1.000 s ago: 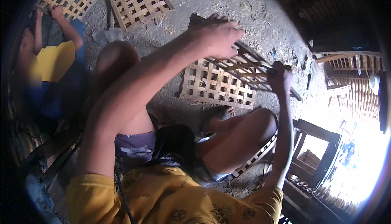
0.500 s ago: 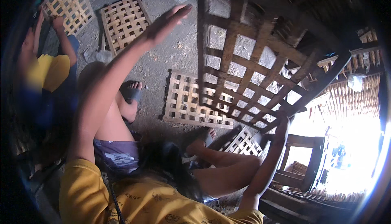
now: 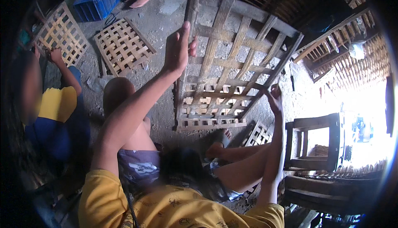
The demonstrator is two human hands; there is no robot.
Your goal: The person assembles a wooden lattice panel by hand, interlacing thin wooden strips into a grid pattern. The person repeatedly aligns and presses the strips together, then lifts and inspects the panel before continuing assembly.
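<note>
A large woven lattice panel [image 3: 237,36] of flat wooden or bamboo strips in a dark frame is raised upright in front of me. My left hand [image 3: 178,50] is at its left edge, fingers stretched upward and the palm side toward the frame. Lower down on the opposite edge, my right hand [image 3: 274,97] closes around the frame with bent fingers. Through the gaps a paler lattice panel [image 3: 207,123] shows on the ground behind, mostly covered.
Another lattice panel [image 3: 124,45] lies on the ground to the left. Beyond it are a blue crate [image 3: 93,5] and someone's bare foot [image 3: 141,1]. At far left a person in yellow [image 3: 56,103] holds a lattice panel [image 3: 66,31]. A wooden stool-like frame [image 3: 335,142] stands at right.
The raised panel has swung left and turned more squarely toward me. My left hand, apart from it earlier, is now at its left edge. My right hand has moved up with the frame.
</note>
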